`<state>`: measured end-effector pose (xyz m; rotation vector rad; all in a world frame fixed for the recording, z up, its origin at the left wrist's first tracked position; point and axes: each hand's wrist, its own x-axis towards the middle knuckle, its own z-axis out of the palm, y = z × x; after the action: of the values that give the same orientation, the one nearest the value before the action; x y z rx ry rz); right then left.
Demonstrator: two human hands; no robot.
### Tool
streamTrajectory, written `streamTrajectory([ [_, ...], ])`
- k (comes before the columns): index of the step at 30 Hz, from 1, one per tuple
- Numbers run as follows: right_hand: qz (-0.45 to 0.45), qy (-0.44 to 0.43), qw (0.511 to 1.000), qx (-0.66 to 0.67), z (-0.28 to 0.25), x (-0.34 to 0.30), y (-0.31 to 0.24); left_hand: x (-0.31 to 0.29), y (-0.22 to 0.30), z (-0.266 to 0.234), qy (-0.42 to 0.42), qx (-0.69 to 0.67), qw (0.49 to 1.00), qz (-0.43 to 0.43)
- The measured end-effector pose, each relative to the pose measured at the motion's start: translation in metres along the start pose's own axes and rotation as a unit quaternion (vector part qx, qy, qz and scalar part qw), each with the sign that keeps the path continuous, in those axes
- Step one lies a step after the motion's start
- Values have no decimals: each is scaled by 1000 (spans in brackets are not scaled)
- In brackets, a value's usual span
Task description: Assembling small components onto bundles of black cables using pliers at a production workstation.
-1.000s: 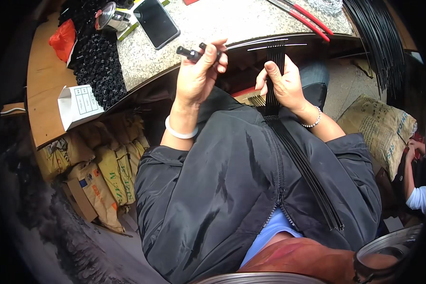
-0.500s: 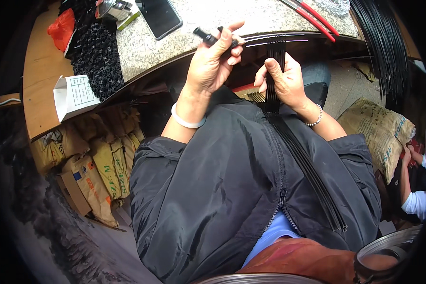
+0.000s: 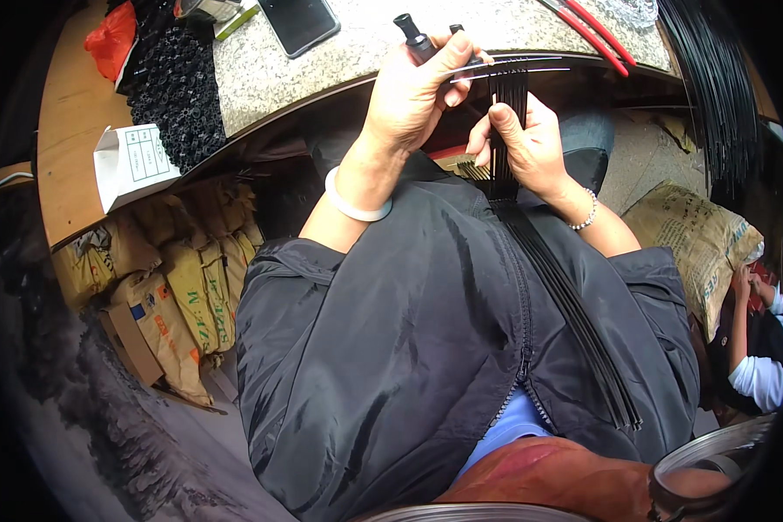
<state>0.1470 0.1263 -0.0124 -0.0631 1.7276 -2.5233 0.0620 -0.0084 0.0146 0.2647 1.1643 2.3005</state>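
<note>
many thin black strips (image 3: 510, 91) stand side by side in one flat, dark band, held up in front of the near edge of the table (image 3: 270, 87). the right hand (image 3: 531, 143) has its grip closed on them, thumb in front and fingers curled round the side; below, the band runs down over a dark jacket (image 3: 391, 331), slanting rightward to a bunch of narrow ends. two slender pale rods (image 3: 552, 70) cross the band close to its top, one just above the other. the left hand (image 3: 409, 100) pinches two short black cylinders (image 3: 419, 43) between thumb and fingers, its fingertips by the left part of the rods; whether they press on the rods i cannot tell.

from where i stand, the right hand is just outside the table's curved near edge and the left is level with it, with a gap between the wrists above the jacket. speckled stone stretches from a phone (image 3: 300, 24), left of the left hand, across to a red-handled tool (image 3: 593, 35). over the table's right end droops a thick bundle of black strands (image 3: 722, 104). a white box (image 3: 135, 165) sits at the near left corner, beside a heap of black tubes (image 3: 170, 96).
</note>
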Motion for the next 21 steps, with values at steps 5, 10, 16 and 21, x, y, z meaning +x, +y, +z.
streamTrajectory([
  [5,7,3,1000,4,-2,1,1,-1,0,4,14,29,999,4],
  [10,24,2,1000,5,-3,2,0,-2,-3,3,16,5,999,29],
  [16,32,-2,999,5,-3,2,-2,-2,-6,5,32,-6,999,37],
  [21,23,-5,1000,9,-1,0,-3,-2,-7,5,48,-6,998,39],
])
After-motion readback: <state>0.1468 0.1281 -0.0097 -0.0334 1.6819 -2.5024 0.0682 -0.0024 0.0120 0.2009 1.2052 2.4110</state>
